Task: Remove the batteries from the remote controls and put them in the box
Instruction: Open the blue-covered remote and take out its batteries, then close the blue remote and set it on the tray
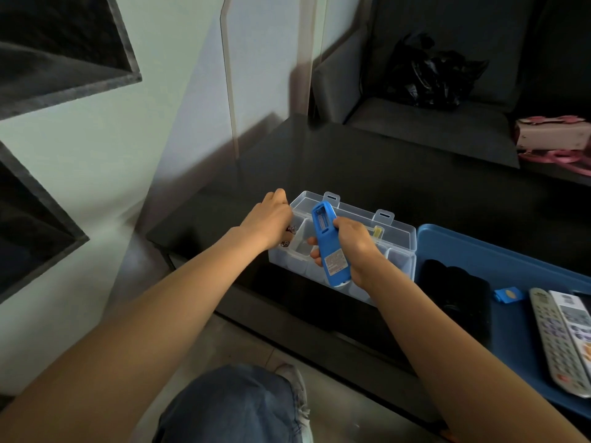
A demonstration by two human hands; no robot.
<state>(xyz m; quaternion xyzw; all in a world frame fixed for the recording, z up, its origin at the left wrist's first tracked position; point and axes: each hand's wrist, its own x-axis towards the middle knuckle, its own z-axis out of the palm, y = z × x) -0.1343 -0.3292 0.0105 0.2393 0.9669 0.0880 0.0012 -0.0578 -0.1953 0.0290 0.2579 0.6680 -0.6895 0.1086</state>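
A clear plastic compartment box (401, 247) stands open on the dark table, lid tilted back. My right hand (350, 247) grips a blue remote (329, 247) back side up over the box; its battery bay is uncovered and looks empty. My left hand (271, 219) reaches down into the box's left end compartment, where batteries (287, 238) lie; its fingertips are hidden, so I cannot tell whether they hold one. A small blue battery cover (508, 295) lies on the blue tray (447, 241). Two light-coloured remotes (563, 340) rest face up on the tray's right side.
Dark remotes or a black object (454, 302) lie on the tray's left part. A yellow item (378, 232) sits in a back compartment of the box. Behind the table is a grey sofa with a black bag (428, 71) and a pink box (553, 132).
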